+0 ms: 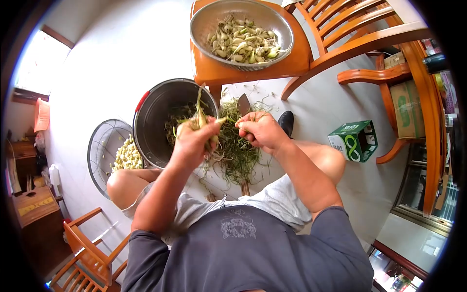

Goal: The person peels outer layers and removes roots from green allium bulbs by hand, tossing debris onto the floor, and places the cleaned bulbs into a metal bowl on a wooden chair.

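Observation:
My left hand (192, 138) is closed around several small onion-like bulbs (201, 114) with thin stalks, over the right rim of a deep dark pot (170, 83). One pale bulb tip (221, 119) points from it toward my right hand (260, 129). The right fingers are pinched together just apart from that tip; what they hold, if anything, is too small to make out. Below both hands lies a heap of green trimmings (238, 155) on the floor. A knife blade (243, 104) shows at its far edge.
A metal colander (194, 36) of untrimmed bulbs stands on an orange wooden chair (301, 56) ahead. Left of the pot, a mesh basket (99, 146) holds pale cleaned bulbs (128, 155). A green box (354, 141) is at right, near a dark shoe (286, 122).

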A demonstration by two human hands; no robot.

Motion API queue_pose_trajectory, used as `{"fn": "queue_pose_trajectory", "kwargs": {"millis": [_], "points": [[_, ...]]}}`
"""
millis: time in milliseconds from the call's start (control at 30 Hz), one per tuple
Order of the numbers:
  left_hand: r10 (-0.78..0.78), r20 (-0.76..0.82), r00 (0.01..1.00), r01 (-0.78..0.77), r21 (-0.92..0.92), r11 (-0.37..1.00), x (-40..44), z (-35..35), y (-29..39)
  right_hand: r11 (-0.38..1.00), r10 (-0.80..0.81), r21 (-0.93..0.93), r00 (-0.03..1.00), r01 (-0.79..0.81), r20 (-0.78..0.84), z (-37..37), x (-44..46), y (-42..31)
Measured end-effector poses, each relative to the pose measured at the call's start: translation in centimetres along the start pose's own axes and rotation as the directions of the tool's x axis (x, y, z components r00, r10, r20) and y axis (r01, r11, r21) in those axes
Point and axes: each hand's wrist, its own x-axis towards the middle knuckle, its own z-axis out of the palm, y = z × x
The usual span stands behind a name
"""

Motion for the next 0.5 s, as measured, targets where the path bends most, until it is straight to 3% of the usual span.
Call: {"fn": "queue_pose_trajectory", "kwargs": {"millis": [67, 200, 233, 333, 400, 500], "points": [[0.017, -0.090, 0.996, -0.023, -0.058, 0.998, 1.3, 2.1, 3.3, 0.999, 0.021, -0.034, 0.998, -0.019, 0.054, 0.0, -0.5, 0.1], [0.140, 0.120, 0.983, -0.148, 0.058, 0.987, 8.0, 4.9, 9.8, 0.988, 0.038, -0.155, 0.990, -0.016, 0.139, 0.2, -1.3, -0.5], [0.161, 0.060, 0.985, -0.165, 0.081, 0.983, 9.3, 6.0, 11.1, 0.986, 0.027, -0.167, 0.989, -0.003, 0.142, 0.1, -1.4, -0.7], [0.195, -0.043, 0.980, -0.185, 0.163, 0.969, 11.1, 7.3, 12.9, 0.995, -0.003, -0.096, 0.995, 0.013, 0.104, -0.7, -1.6, -1.4], [0.146, 0.060, 0.988, -0.152, 0.126, 0.980, 11.0, 5.6, 12.7, 0.999, -0.014, 0.038, 0.995, 0.010, 0.094, -1.4, -1.5, -2.0], [0.035, 0.160, 0.986, -0.069, 0.211, 0.975, 7.3, 3.2, 10.7, 0.950, -0.040, 0.313, 0.990, -0.004, 0.135, -2.5, -0.7, -1.9]]}}
